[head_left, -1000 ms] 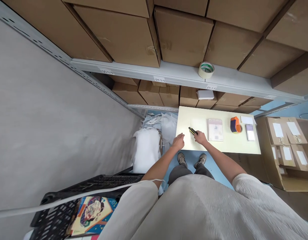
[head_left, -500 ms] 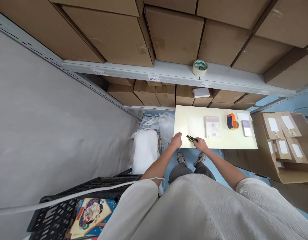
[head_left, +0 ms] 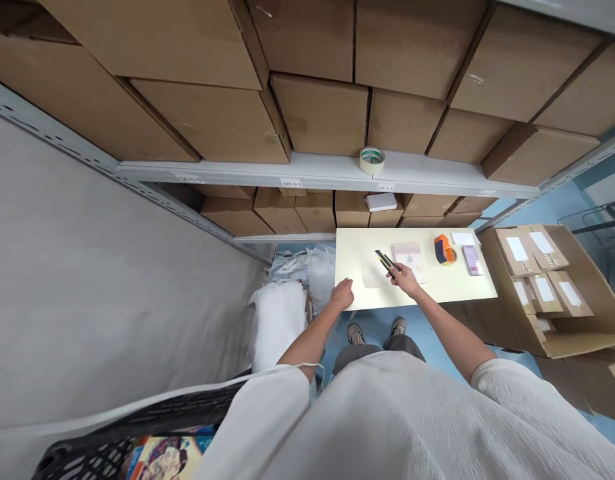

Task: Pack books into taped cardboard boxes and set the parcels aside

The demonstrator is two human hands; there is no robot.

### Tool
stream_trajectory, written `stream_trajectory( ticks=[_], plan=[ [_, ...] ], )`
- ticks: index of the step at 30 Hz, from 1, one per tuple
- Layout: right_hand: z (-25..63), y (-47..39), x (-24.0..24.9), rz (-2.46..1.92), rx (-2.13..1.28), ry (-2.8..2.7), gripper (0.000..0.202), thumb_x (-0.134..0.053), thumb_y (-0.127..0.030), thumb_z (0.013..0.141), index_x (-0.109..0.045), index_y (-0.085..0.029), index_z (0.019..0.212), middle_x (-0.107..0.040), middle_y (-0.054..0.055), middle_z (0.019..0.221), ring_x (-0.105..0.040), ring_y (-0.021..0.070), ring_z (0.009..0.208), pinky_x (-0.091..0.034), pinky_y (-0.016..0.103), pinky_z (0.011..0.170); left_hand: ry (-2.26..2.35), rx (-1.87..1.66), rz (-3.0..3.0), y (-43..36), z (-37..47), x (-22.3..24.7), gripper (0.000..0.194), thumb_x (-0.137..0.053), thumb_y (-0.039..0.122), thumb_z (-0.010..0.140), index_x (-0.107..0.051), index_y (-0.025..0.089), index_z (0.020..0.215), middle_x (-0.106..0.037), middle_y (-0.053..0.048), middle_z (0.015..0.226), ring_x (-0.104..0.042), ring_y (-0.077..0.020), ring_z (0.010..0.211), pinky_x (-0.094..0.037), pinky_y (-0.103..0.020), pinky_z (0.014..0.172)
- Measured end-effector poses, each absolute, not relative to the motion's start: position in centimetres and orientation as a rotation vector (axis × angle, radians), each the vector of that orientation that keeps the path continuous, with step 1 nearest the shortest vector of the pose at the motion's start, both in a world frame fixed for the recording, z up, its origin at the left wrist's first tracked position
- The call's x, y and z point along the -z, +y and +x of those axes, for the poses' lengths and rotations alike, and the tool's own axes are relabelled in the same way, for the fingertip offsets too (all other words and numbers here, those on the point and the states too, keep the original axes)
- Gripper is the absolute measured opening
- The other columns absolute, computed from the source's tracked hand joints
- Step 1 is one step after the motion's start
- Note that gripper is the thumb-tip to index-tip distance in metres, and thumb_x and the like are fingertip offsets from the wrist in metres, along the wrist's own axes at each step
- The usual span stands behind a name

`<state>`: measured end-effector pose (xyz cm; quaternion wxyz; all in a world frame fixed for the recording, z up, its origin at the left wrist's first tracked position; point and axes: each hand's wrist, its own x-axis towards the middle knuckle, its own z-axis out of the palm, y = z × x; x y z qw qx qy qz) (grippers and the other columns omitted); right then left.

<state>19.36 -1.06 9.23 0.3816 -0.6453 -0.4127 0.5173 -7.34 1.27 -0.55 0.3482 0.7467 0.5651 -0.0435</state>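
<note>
My right hand [head_left: 405, 279] is wrapped round a black and yellow utility knife [head_left: 386, 261], held over the pale table board [head_left: 467, 290] with its tip pointing up and left. Behind it lies a flat, pale pinkish book-like item [head_left: 410, 260], partly covered by the hand. My left hand [head_left: 342, 293] is at the board's front left corner, fingers curled together; whatever they grip is hidden. Between the hands a thin whitish sheet [head_left: 371, 272] lies on the board, faint against it.
An orange and purple tape dispenser [head_left: 443, 250], a white slip [head_left: 463, 239] and a purple card [head_left: 472, 260] lie at right. Beyond is a large carton [head_left: 582, 333] holding labelled parcels. Boxes fill the shelves ahead; a tape roll [head_left: 372, 161] sits on the shelf [head_left: 317, 167].
My right hand has lifted the knife from near the front edge up and away, towards the book-like item. My left hand has shifted slightly at the board's corner. The camera view has tilted up.
</note>
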Motion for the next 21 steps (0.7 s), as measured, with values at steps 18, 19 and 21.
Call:
stream_trajectory(
  ticks=[18,19,21],
  plan=[
    [31.6,4.6,-15.0,-1.602,-1.134,-1.142,0.051,-0.046,-0.048,0.098,-0.063,-0.02,0.137,-0.077,0.01,0.109,-0.068,0.0205,0.078,-0.055,0.033,0.071,1.36,0.083,2.08,5.9,4.2,-3.4,0.059,-0.054,0.016,0.096,-0.056,0.016,0.155,-0.048,-0.019,0.17,-0.042,-0.0303,0.161,-0.035,-0.046,0.131],
    [32.8,5.5,-15.8,-1.625,-1.054,-1.193,0.051,-0.043,-0.046,0.1,-0.063,-0.02,0.14,-0.077,0.011,0.113,-0.069,0.0221,0.084,-0.057,0.036,0.078,1.351,0.085,2.079,6.2,5.0,-3.5,0.058,-0.054,0.017,0.097,-0.056,0.016,0.155,-0.048,-0.018,0.17,-0.042,-0.0299,0.161,-0.035,-0.045,0.131],
    [35.4,7.4,-17.4,-1.654,-0.85,-1.312,0.05,-0.041,-0.043,0.103,-0.062,-0.022,0.143,-0.075,0.011,0.125,-0.07,0.0254,0.098,-0.056,0.042,0.095,1.344,0.096,2.072,6.8,6.4,-3.7,0.057,-0.054,0.018,0.098,-0.057,0.017,0.155,-0.048,-0.017,0.17,-0.043,-0.0297,0.16,-0.036,-0.044,0.131]
  ],
)
